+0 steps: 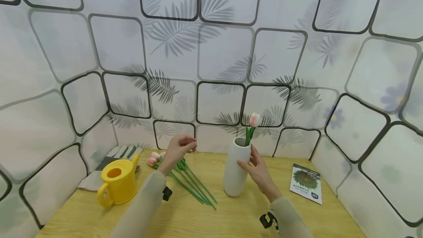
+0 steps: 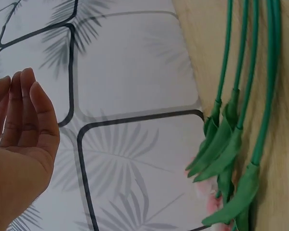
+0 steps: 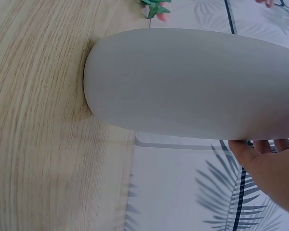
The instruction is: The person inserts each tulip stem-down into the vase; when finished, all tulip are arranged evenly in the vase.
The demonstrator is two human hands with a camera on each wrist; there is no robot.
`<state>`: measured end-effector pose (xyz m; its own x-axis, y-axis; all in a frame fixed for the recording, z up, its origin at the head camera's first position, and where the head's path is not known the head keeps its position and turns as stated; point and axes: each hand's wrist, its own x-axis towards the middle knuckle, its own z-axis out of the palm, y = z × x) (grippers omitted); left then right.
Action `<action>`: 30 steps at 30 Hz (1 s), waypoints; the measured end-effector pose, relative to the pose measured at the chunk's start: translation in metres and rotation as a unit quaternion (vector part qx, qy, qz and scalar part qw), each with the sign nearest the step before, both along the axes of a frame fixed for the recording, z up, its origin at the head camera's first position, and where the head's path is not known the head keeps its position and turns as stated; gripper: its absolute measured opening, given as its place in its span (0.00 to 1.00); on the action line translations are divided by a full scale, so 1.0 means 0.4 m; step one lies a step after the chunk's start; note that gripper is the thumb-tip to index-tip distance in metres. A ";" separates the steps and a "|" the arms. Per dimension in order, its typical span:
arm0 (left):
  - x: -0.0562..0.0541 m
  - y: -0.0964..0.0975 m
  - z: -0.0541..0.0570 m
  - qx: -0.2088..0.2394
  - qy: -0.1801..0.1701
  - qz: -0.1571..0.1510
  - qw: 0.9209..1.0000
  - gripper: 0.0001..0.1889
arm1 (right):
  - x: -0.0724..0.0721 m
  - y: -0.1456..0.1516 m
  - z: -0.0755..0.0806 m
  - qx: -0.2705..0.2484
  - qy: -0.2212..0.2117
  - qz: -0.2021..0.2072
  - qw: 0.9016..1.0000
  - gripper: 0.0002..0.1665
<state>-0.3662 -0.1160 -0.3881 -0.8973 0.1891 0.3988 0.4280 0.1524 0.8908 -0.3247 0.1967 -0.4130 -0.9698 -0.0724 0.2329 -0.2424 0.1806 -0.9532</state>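
Observation:
A tall white vase (image 1: 235, 173) stands upright on the table, with one pink-and-white tulip (image 1: 255, 119) in its mouth. My right hand (image 1: 259, 172) grips the vase at its upper right side, thumb in front and fingers round the back. In the right wrist view, the fingertips (image 3: 245, 149) touch the vase wall. My left hand (image 1: 180, 149) is raised over several tulips (image 1: 193, 184) lying on the table. Its fingers are loosely bent with nothing between them. Green leaves and stems (image 2: 253, 125) run past that hand in the left wrist view; the blossoms partly hide behind leaves.
A yellow watering can (image 1: 123, 183) stands at the left. Behind it lies a grey cloth (image 1: 90, 182) with small tools (image 1: 127, 151). A seed packet (image 1: 305, 183) lies flat at the right. A patterned wall covering (image 1: 221, 61) encloses the wooden table (image 1: 198, 223) at back and sides.

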 end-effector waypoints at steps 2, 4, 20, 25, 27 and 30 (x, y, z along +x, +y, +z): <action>0.000 -0.016 -0.020 -0.011 0.000 0.005 1.000 0.09 | 0.002 0.000 0.001 0.001 0.000 0.000 1.000 0.52; 0.001 -0.032 -0.040 -0.023 -0.003 0.007 1.000 0.09 | 0.004 0.000 0.002 0.002 0.000 0.000 1.000 0.52; -0.011 -0.138 -0.144 -0.064 -0.097 0.029 0.993 0.14 | 0.002 -0.001 -0.003 0.002 0.010 0.003 1.000 0.52; -0.011 -0.170 -0.175 -0.090 -0.122 0.016 0.988 0.18 | 0.002 0.001 -0.003 0.002 0.009 0.005 1.000 0.52; -0.008 -0.181 -0.186 -0.099 -0.127 0.012 0.987 0.18 | 0.002 0.001 -0.001 0.002 0.007 0.006 1.000 0.52; -0.002 -0.193 -0.197 -0.110 -0.148 0.000 0.983 0.16 | 0.003 0.002 0.002 0.000 0.004 0.010 1.000 0.52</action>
